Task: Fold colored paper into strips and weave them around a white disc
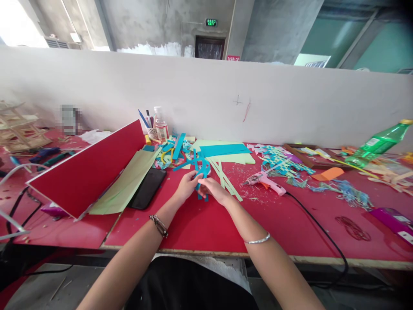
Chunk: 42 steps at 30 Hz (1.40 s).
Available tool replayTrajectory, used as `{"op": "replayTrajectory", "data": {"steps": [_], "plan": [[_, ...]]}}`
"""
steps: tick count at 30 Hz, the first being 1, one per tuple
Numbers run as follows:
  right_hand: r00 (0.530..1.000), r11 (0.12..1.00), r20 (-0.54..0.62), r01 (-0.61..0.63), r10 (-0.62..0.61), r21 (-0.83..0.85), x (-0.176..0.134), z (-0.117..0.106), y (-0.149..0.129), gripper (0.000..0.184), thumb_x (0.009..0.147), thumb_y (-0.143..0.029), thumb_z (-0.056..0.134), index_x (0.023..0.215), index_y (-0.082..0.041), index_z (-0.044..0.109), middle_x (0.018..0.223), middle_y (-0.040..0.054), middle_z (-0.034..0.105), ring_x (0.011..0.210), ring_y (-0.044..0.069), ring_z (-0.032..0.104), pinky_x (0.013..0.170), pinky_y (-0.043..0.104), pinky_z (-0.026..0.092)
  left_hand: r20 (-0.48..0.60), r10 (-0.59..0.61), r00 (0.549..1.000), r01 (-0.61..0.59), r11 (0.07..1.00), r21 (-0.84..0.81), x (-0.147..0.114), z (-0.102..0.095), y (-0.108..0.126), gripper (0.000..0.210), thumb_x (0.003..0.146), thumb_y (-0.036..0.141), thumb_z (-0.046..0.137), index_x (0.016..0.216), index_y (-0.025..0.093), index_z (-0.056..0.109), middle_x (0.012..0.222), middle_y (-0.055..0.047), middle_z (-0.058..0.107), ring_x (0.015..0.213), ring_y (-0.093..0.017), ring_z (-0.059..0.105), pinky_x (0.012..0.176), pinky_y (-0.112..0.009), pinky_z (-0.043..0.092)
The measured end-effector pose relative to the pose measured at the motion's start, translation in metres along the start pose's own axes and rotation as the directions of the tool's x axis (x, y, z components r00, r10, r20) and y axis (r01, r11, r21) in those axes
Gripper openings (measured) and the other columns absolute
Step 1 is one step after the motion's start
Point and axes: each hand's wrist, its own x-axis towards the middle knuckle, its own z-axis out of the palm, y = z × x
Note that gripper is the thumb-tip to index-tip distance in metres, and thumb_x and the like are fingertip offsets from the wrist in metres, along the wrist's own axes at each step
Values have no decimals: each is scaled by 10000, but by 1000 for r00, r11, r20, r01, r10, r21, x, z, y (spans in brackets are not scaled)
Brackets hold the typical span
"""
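Close together above the red table, my two hands hold crossing blue paper strips (204, 167), some of which stick out above and below the fingers. My left hand (186, 187) is closed, pinching them from the left. My right hand (215, 189) grips from the right, its thumb near the left fingertips. My hands partly hide where the strips cross. Pale green paper strips (225, 180) lie just beyond my right hand. Behind them are blue paper sheets (224, 150) on pale green sheets (248, 159). Scissors with yellow handles (163, 157) lie among blue scraps.
To the right lies a pink glue gun (272, 184) with its black cord. A green bottle (376, 144) leans farther right. At left are a black phone (148, 188), a pale green sheet (121, 185) and a standing red board (93, 168). A white partition (200, 94) runs behind.
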Motion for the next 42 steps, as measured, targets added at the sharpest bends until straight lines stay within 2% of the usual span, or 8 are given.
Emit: {"op": "replayTrajectory", "data": {"steps": [7, 12, 18, 25, 30, 35, 39, 42], "plan": [[953, 995, -295, 90, -74, 43, 8, -7, 7, 344, 733, -505, 435, 605, -190, 485, 515, -38, 476, 461, 89, 440, 472, 219, 340, -42, 28, 999, -28, 999, 18, 1, 0, 0, 312, 712, 464, 476, 698, 153, 479, 543, 56, 446, 466, -54, 394, 429, -163, 302], [881, 976, -453, 199, -138, 91, 10, -10, 8, 315, 714, -495, 477, 771, -197, 562, 711, 0, 557, 696, 134, 524, 599, 231, 401, 166, 13, 986, -19, 999, 33, -3, 3, 3, 330, 685, 469, 513, 698, 139, 521, 553, 48, 466, 470, -58, 403, 445, -172, 331], [854, 971, -503, 213, -132, 107, 11, -12, 12, 424, 740, -561, 388, 814, -196, 591, 726, 16, 561, 641, 137, 514, 585, 250, 415, 347, -20, 938, 3, 999, 52, -9, 6, 8, 329, 674, 464, 522, 587, 147, 501, 536, 22, 507, 456, -71, 438, 457, -188, 368], [774, 974, -611, 227, -167, 20, 8, -25, 0, 369, 722, -512, 452, 817, -194, 614, 721, 18, 553, 594, 118, 474, 512, 233, 366, 176, 5, 984, -24, 994, 105, -7, 6, 10, 347, 789, 444, 295, 617, 176, 432, 388, 78, 314, 348, -63, 289, 397, -188, 267], [765, 960, -586, 267, -267, -89, 0, -61, -41, 334, 724, -417, 473, 949, -204, 599, 612, -23, 496, 417, 51, 298, 381, 202, 227, 106, 74, 992, -96, 970, 223, -8, 6, 5, 366, 831, 399, 190, 659, 181, 429, 435, 54, 364, 379, -87, 355, 433, -201, 293], [572, 831, -616, 254, -542, -495, 16, -128, -81, 316, 777, -321, 375, 954, -184, 598, 819, 36, 573, 464, 64, 408, 440, 214, 338, 269, 178, 947, -281, 864, 418, -18, 11, 8, 279, 792, 349, 372, 597, 186, 487, 521, -3, 495, 473, -118, 449, 471, -224, 247], [405, 590, -539, 0, -739, -808, 48, -165, -92, 344, 807, -212, 302, 1025, -158, 563, 1060, 110, 528, 836, 176, 545, 758, 323, 417, 400, 208, 893, -404, 762, 506, -22, 15, 11, 270, 785, 319, 406, 556, 190, 466, 496, -12, 487, 453, -125, 431, 464, -251, 184], [589, 454, -528, -284, -611, -844, 77, -164, -81, 396, 846, -155, 219, 1170, -118, 444, 1267, 139, 367, 1119, 209, 403, 909, 340, 337, 465, 212, 860, -475, 666, 575, -22, 16, 10, 277, 813, 301, 371, 581, 185, 467, 523, -26, 524, 465, -128, 457, 460, -258, 173]]}}
